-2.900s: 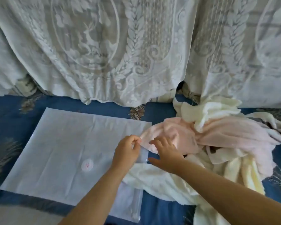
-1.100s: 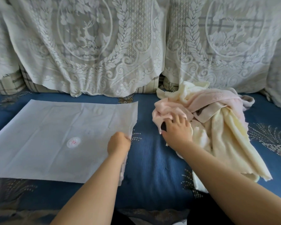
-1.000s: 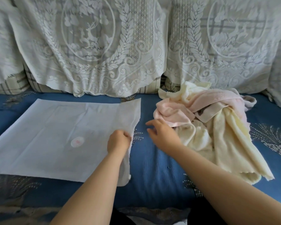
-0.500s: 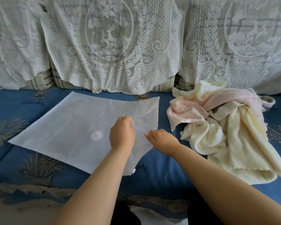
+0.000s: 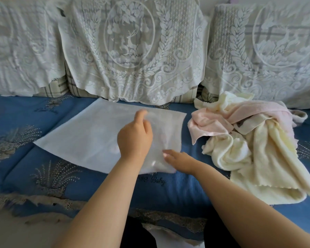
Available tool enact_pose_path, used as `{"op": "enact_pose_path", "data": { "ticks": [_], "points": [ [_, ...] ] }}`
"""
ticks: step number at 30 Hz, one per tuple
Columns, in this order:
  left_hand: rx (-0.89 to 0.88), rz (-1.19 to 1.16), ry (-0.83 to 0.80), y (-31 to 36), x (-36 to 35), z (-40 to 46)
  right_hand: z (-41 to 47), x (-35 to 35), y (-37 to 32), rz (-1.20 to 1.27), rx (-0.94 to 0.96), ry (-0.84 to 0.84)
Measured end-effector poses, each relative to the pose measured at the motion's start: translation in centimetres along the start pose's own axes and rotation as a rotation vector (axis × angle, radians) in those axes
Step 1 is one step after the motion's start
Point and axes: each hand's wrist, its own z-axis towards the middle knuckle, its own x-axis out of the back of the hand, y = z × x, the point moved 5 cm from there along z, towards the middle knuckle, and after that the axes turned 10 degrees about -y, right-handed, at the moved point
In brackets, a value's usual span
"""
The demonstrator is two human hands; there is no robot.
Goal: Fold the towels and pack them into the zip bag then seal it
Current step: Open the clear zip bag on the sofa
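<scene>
Thin, slippery zip bag (image 5: 89, 138) looks floppy; left hand (image 5: 134, 138) pinches its right edge up, right hand (image 5: 181, 159) lies flat there.

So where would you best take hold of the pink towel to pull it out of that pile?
Probably by the loose pink corner that hangs down at the pile's left edge: pink towel. Come from the left, over the bare blue cushion, and pinch it with the fingers. That flap lies free, while the rest is tangled with the cream towels.
</scene>
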Motion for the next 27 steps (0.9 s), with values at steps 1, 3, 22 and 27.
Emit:
{"op": "enact_pose_path", "data": {
  "ticks": [1, 3, 22, 27],
  "points": [
    [-0.088, -0.07, 0.122, 0.8, 1.1, -0.2, 0.2, -0.4, -0.1, -0.134, -0.017, 0.003],
    [-0.205, -0.155, 0.223, 1.8, 2.2, -0.5, 0.5, -0.7, -0.3, -0.239, -0.034, 0.048],
    [-0.141, -0.075, -0.117, -4.0, -2.1, 1.4, 4.0, 1.0, 0.2, 0.842, -0.06, 0.369],
    [0.052, -0.177, 0.018, -5.4, -1.5, 1.5, 3.0, 1.7, 2.4, 0.882, -0.112, 0.333]
  ]
}}
